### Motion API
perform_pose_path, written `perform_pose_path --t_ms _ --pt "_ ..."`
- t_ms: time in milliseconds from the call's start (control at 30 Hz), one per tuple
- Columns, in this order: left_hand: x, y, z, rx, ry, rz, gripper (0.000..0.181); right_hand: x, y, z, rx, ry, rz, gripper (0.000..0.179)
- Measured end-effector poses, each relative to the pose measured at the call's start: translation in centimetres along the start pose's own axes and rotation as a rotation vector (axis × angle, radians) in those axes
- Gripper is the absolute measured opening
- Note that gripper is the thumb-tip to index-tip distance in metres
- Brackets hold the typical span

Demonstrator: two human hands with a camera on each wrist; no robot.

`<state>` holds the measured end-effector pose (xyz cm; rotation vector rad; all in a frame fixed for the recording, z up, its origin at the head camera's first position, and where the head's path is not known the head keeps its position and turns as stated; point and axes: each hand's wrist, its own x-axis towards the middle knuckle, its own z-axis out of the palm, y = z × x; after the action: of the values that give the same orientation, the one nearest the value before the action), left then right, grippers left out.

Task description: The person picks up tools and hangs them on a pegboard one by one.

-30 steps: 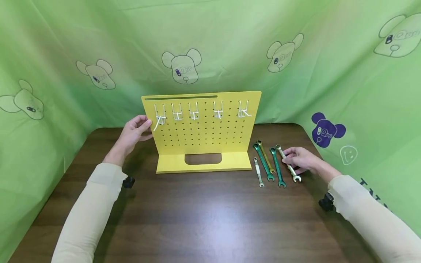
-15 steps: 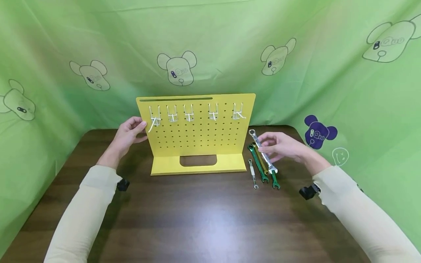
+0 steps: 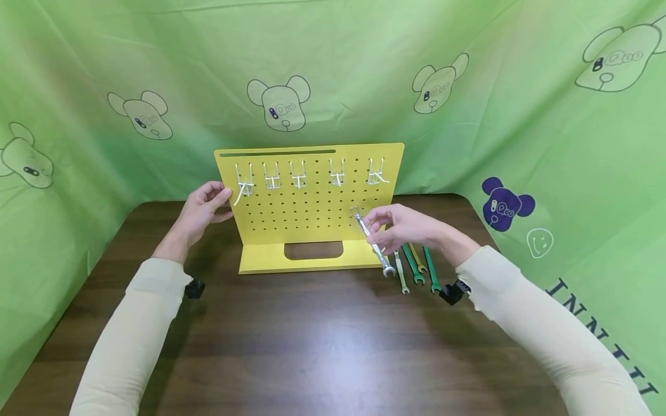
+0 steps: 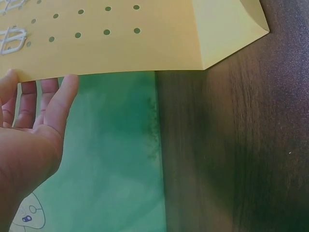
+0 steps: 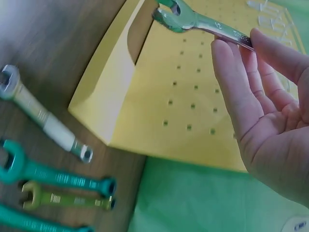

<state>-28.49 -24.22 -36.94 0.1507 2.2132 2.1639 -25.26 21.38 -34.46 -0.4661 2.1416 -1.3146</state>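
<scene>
A yellow pegboard [image 3: 283, 225] stands upright on its folded base, with several white wire hooks [image 3: 299, 175] along its upper part. My left hand [image 3: 202, 209] pinches the board's left edge, thumb on the front; in the left wrist view the other fingers [image 4: 27, 104] reach behind it. Between thumb and fingers, my right hand [image 3: 404, 225] holds a silver combination wrench [image 3: 376, 247] in front of the board's lower right, open end down. The right wrist view shows the wrench's open-ended jaw and shank [image 5: 193, 20]; the hand hides its other end.
Right of the board lie a small silver wrench [image 3: 401, 274], a green wrench [image 3: 413, 266], a yellow-gold wrench [image 3: 418, 258] and another green wrench [image 3: 432, 271]. They rest on a dark wooden table [image 3: 291, 346]. A green printed curtain [image 3: 343, 86] hangs behind and at both sides.
My right hand has lifted the silver wrench off the table at the right and carried it left, over the other wrenches, to the pegboard. The left hand keeps its hold on the board's edge.
</scene>
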Motion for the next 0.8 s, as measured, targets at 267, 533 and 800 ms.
perform_pose_path --t_ms 267,533,800 --pt "0.0 -0.2 -0.2 -0.023 -0.002 0.009 0.02 2.7 -1.9 3.3 -0.004 -0.063 -0.059 0.035" --pt "0.1 -0.3 0.0 0.046 -0.004 0.042 0.022 5.0 -4.2 6.2 0.034 -0.108 -0.123 0.037" --pt "0.1 -0.4 0.3 0.074 0.018 0.055 0.024 6.9 -5.8 8.2 0.11 -0.114 -0.203 0.03"
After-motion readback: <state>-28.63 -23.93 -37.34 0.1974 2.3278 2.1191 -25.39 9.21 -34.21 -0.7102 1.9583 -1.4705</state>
